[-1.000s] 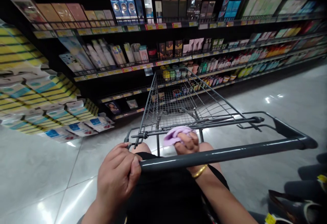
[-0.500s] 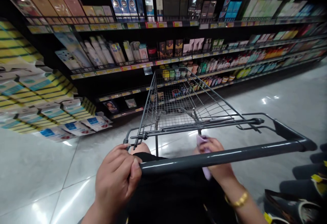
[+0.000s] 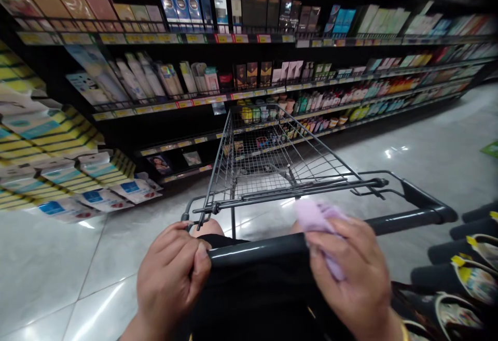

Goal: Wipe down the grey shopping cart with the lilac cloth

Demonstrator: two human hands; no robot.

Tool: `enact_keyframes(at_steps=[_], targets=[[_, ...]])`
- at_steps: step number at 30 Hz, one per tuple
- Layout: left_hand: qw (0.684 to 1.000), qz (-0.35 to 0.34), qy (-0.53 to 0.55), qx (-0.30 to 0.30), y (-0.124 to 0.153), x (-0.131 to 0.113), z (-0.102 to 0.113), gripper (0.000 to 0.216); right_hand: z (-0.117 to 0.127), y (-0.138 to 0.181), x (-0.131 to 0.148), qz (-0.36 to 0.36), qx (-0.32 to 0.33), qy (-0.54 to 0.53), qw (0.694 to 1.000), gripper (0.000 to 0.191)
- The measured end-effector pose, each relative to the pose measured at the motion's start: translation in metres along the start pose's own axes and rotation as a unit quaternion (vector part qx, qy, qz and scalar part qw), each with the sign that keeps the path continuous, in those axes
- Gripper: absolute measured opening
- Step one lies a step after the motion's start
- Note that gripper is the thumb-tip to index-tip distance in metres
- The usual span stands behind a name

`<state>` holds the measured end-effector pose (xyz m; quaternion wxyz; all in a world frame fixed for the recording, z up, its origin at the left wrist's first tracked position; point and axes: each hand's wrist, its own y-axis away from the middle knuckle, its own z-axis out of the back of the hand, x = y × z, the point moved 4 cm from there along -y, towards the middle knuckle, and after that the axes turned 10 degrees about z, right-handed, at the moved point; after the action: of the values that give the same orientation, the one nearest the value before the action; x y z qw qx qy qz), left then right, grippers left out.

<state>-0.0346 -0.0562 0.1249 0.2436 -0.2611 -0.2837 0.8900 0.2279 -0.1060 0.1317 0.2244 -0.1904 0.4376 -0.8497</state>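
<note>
My left hand (image 3: 171, 271) is wrapped round the left end of the dark grey handlebar (image 3: 257, 249) of a shopping cart. A bunched, light purple cloth (image 3: 317, 216) is pinched in my right hand (image 3: 350, 271), which is raised over the right half of the bar and hides part of it. Whether the cloth touches the bar, I cannot tell. Beyond the handlebar stretches the cart's wire basket (image 3: 264, 165), with bare mesh showing. A gold bracelet (image 3: 404, 330) shows at my right wrist.
Shelves of boxed and bottled goods (image 3: 257, 95) run across the front and off to the right. Stacked yellow-and-white packs (image 3: 73, 170) stand at the left. Dark containers with yellow tags (image 3: 467, 273) line the lower right. The floor (image 3: 404, 149) is shiny and grey.
My right hand has risen from behind and below the handlebar to above it, carrying the purple cloth. My left hand keeps its grip. The view has shifted slightly to the right.
</note>
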Motion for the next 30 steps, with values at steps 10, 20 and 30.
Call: enact_keyframes(at_steps=[10,20,30], targets=[[1.0,0.02,0.006,-0.011,0.003,-0.003,-0.002,0.017,-0.002,-0.005,-0.013,-0.014,-0.002,0.003,1.0,0.02],[0.999,0.027,-0.002,-0.029,0.001,-0.009,-0.008,0.02,-0.049,-0.033,0.048,0.077,0.058,-0.095,0.991,0.022],[1.0,0.0,0.015,0.02,0.005,-0.037,-0.014,0.014,-0.006,0.004,-0.04,-0.003,-0.036,-0.042,0.998,0.014]])
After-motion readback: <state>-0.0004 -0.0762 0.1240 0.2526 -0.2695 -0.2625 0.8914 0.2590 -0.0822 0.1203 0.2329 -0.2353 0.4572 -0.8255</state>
